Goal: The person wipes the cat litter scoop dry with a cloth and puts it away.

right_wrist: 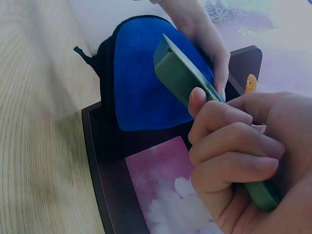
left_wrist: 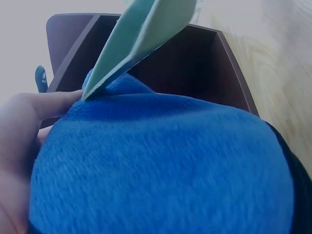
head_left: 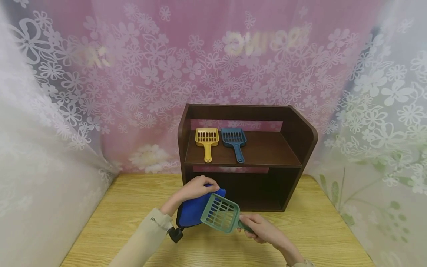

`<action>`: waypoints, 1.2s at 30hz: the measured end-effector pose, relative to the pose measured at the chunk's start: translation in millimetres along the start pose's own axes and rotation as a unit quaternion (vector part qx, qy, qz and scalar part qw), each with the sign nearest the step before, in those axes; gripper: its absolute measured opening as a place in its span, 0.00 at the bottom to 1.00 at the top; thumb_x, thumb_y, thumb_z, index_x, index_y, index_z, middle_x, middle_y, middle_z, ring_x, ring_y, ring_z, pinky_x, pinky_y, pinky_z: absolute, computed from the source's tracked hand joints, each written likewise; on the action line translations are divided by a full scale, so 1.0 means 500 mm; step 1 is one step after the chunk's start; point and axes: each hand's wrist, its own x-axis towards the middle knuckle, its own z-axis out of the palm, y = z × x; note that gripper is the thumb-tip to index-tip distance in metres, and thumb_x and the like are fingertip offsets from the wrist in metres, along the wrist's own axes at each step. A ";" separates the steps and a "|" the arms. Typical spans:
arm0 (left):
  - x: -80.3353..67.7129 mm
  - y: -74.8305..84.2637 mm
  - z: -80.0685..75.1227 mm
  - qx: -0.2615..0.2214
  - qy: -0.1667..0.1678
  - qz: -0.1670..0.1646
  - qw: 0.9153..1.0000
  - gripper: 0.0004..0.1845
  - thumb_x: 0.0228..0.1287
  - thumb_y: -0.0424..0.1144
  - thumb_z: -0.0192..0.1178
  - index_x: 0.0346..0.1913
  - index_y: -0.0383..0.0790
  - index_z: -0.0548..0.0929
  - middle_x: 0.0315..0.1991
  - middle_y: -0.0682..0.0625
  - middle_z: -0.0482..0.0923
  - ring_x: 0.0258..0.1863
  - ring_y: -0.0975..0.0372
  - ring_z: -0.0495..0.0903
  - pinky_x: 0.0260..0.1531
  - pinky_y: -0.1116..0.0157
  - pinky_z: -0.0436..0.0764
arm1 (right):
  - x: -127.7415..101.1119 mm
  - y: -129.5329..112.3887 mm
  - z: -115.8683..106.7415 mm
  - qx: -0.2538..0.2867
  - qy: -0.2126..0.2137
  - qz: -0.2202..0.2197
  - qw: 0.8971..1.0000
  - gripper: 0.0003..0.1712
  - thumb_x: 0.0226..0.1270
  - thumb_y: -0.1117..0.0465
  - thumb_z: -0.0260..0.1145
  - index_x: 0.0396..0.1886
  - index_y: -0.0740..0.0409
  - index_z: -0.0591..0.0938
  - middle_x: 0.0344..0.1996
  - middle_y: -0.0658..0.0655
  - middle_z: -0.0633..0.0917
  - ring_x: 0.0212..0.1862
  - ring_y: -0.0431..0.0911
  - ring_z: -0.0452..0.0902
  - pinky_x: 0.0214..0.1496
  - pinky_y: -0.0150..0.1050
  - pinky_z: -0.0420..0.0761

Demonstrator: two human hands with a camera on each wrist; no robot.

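My right hand [head_left: 258,228] grips the handle of a green slotted scoop [head_left: 221,214], its head raised over the table in front of the shelf; the same green scoop [right_wrist: 183,78] shows in the right wrist view with my fingers [right_wrist: 234,146] curled round its handle. My left hand [head_left: 197,187] holds a blue cloth mitt [head_left: 195,211] with black trim against the scoop's head. The blue cloth mitt [left_wrist: 161,165] fills the left wrist view, the scoop's edge [left_wrist: 141,39] touching it. A yellow scoop [head_left: 207,141] and a blue scoop [head_left: 234,141] lie on the shelf board.
A dark brown wooden shelf unit [head_left: 301,137] stands at the back of the light wooden table [head_left: 317,226]; its lower compartment is dark. Floral curtains surround the table on three sides.
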 end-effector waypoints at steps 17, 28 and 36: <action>0.026 0.068 0.049 0.125 -0.081 0.092 0.984 0.12 0.76 0.47 0.57 0.47 0.48 0.90 0.35 0.59 0.77 0.30 0.70 0.71 0.34 0.73 0.69 | 0.024 -0.016 0.043 -0.201 0.056 -0.068 0.976 0.25 0.84 0.49 0.49 0.27 0.55 0.79 0.14 0.41 0.66 0.16 0.32 0.57 0.21 0.28 0.64; 0.019 0.066 0.053 0.143 -0.072 0.056 0.985 0.14 0.77 0.48 0.56 0.50 0.48 0.89 0.45 0.57 0.84 0.39 0.69 0.79 0.39 0.71 0.77 | 0.024 -0.025 0.050 -0.290 0.096 -0.078 0.949 0.23 0.83 0.48 0.50 0.28 0.48 0.81 0.16 0.40 0.74 0.18 0.32 0.66 0.25 0.32 0.70; 0.002 0.040 0.044 0.150 -0.049 0.037 0.987 0.15 0.78 0.47 0.55 0.51 0.45 0.89 0.44 0.54 0.85 0.43 0.64 0.82 0.46 0.65 0.80 | 0.021 -0.021 0.048 -0.302 0.099 -0.069 0.946 0.23 0.83 0.46 0.50 0.33 0.50 0.85 0.17 0.40 0.77 0.19 0.33 0.69 0.25 0.32 0.72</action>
